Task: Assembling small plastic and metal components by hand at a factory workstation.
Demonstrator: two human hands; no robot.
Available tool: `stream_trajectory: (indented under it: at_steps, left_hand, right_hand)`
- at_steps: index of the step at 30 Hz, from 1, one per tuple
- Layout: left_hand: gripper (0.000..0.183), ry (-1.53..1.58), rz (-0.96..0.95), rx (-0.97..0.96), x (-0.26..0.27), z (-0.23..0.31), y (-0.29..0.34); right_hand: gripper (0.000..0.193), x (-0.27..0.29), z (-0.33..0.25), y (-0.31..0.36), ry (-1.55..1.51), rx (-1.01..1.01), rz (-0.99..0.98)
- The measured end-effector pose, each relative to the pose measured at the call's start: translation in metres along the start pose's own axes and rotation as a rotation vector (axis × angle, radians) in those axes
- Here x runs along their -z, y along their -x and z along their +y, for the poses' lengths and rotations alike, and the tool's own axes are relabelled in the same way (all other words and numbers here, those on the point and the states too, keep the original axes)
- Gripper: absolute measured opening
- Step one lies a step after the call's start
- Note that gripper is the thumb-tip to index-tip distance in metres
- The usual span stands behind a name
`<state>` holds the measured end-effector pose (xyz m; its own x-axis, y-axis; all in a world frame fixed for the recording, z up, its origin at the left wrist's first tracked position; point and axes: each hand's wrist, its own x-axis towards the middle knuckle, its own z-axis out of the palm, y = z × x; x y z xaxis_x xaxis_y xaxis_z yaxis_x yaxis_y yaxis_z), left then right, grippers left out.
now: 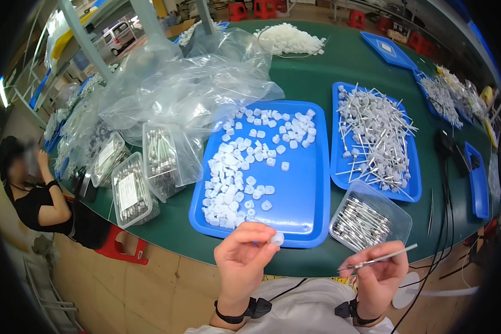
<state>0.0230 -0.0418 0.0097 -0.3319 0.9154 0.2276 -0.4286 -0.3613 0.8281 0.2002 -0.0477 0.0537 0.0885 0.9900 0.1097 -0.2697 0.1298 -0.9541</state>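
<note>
Green tabletop (312,72): hands apart, left hand (241,259) pinching a white cap (278,239) at the blue tray's (298,195) near edge, right hand (379,273) gripping a thin rod (394,254); cap probably light, stiff, best held by its sides, rod likely slick, safest mid-shaft.

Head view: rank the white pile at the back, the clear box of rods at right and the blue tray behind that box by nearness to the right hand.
Nearest to the right hand first:
1. Clear box of rods: just beyond the hand.
2. Blue tray: directly beyond the box.
3. White pile: farthest back, off to the left.
</note>
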Motion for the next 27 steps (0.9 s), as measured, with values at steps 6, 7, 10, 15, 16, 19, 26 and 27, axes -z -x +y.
stream_trajectory:
  at_steps: [6, 7, 10, 15, 16, 19, 26, 27]
  left_hand:
    - [0.02, 0.174, -0.114, -0.035, -0.008, -0.014, 0.005]
    - [0.02, 0.189, -0.124, -0.014, -0.009, -0.013, 0.007]
    - [0.018, 0.223, -0.156, 0.051, -0.014, -0.012, 0.011]
    - [0.013, 0.295, -0.17, 0.099, -0.025, -0.011, 0.015]
    - [0.013, 0.297, -0.168, 0.11, -0.025, -0.01, 0.016]
    - [0.014, 0.249, -0.204, 0.104, -0.02, -0.011, 0.017]
    - [0.019, 0.196, -0.256, 0.078, -0.017, -0.009, 0.019]
    - [0.021, 0.195, -0.268, 0.074, -0.015, -0.008, 0.019]
  right_hand:
    - [0.027, -0.009, 0.005, -0.006, -0.132, -0.028, -0.053]
    - [0.026, -0.009, 0.004, -0.005, -0.131, -0.023, -0.071]
    - [0.025, -0.008, 0.006, -0.004, -0.134, -0.003, -0.114]
    - [0.024, -0.005, 0.009, -0.004, -0.104, 0.043, -0.178]
    - [0.024, -0.004, 0.011, -0.004, -0.087, 0.082, -0.188]
    - [0.024, -0.001, 0.018, -0.007, 0.003, 0.232, -0.255]
    - [0.031, 0.002, 0.018, -0.018, 0.24, 0.578, -0.385]
    - [0.033, 0.002, 0.018, -0.019, 0.257, 0.614, -0.391]
